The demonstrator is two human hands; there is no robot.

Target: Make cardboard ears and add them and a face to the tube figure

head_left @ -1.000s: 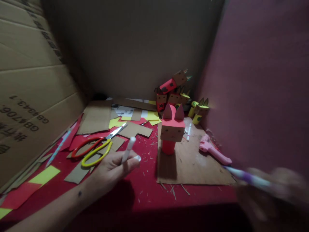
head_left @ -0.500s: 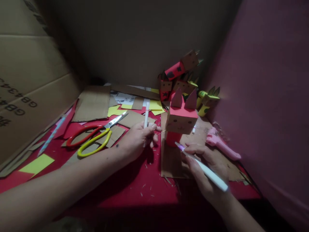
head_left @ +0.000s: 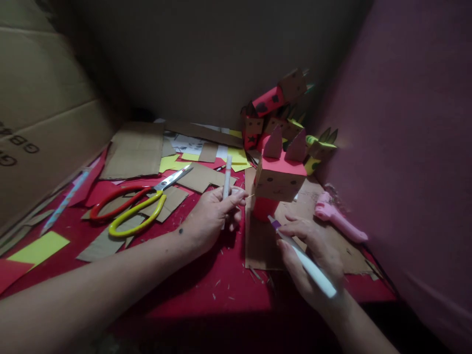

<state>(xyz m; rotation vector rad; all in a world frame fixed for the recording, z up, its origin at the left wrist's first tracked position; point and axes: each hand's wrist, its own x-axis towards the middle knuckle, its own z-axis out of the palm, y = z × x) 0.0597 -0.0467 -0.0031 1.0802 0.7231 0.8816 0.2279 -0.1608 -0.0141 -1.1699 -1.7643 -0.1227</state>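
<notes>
My left hand (head_left: 217, 211) is closed around a white marker (head_left: 227, 176) that stands upright between the fingers. From its fingertips a thin pale strand (head_left: 250, 195) reaches toward a cardboard cat figure (head_left: 282, 182) with a red top, pointed ears, a drawn face and a red tube body. In my right hand (head_left: 313, 255) is a white pen-shaped tool (head_left: 311, 273) with a purple collar and a greyish tip, which points at the foot of the red tube. Whether the tip touches the tube I cannot tell. Under the figure lies a cardboard sheet (head_left: 261, 253).
Scissors (head_left: 158, 191) with red and yellow handles lie left, among cardboard pieces (head_left: 132, 150) and a yellow paper (head_left: 39, 248). Several similar figures (head_left: 269, 101) are piled behind. A pink tool (head_left: 339, 219) lies right. A cardboard wall (head_left: 44, 88) and a pink wall (head_left: 413, 147) flank the table.
The view has shifted slightly, so the scissors and papers appear farther left. Both hands keep their holds, and the white tool's tip stays near the red tube.
</notes>
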